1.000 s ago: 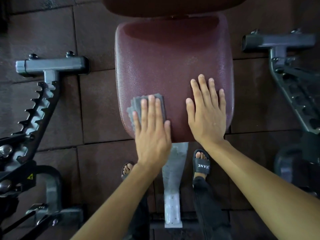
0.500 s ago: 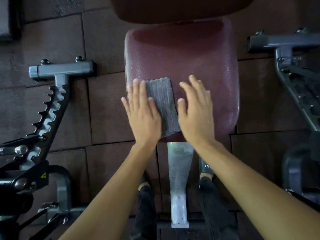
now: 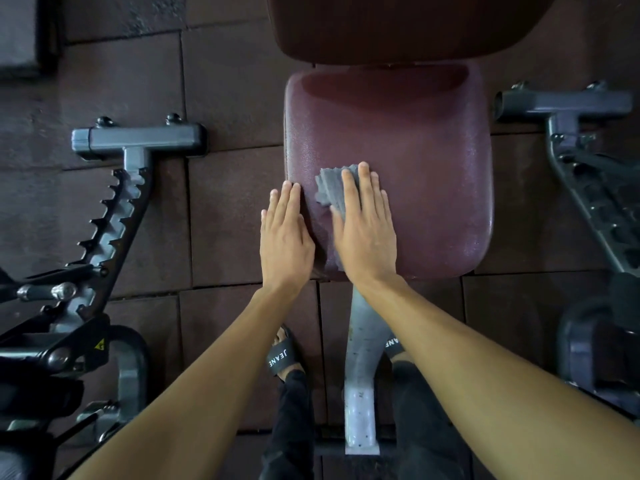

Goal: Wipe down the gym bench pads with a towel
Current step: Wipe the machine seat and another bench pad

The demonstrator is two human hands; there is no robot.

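Note:
The maroon seat pad of the bench fills the upper middle, and the darker back pad rises beyond it. A crumpled grey towel lies on the seat's near left part. My right hand presses flat on the towel, fingers together and pointing away, covering most of it. My left hand lies flat with nothing under it, along the seat's left edge just left of the towel.
A grey bench post runs from under the seat toward me between my sandalled feet. A toothed adjuster frame stands on the floor at the left. Another dark metal frame stands at the right. The floor is dark rubber tiles.
The towel went from under my left hand to under my right hand. My left hand slid off to the seat's left edge, and my right hand moved left onto the towel.

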